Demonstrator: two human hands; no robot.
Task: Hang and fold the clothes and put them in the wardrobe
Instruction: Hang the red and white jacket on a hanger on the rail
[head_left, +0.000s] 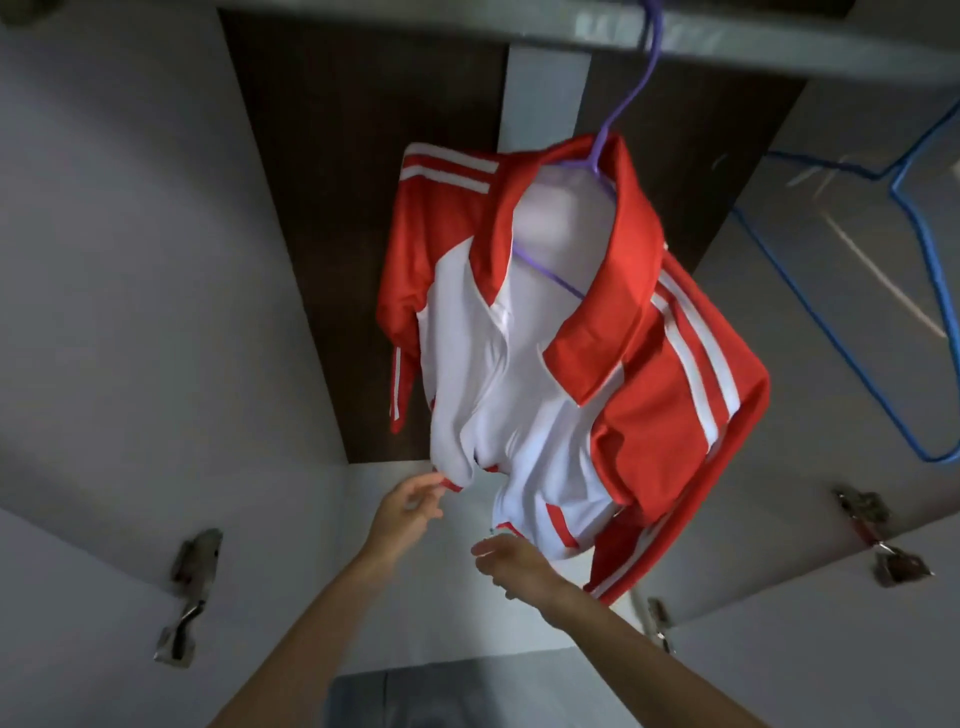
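Observation:
A red and white track jacket (540, 332) hangs on a purple hanger (631, 88) from the wardrobe rail (753, 47) at the top. My left hand (410, 506) reaches to the jacket's bottom hem at the left front panel, its fingertips pinching or touching the red-edged hem. My right hand (511, 564) is just below the right front panel's hem, fingers loosely extended beside the fabric; whether it touches the cloth is unclear. The jacket's front is unzipped and its right sleeve hangs down past my right wrist.
A blue wire hanger (919, 291) hangs empty at the right. The wardrobe's pale side walls carry metal door hinges (189, 592) on the left and another hinge (878, 535) on the right. A dark wood back panel (322, 208) lies behind the jacket.

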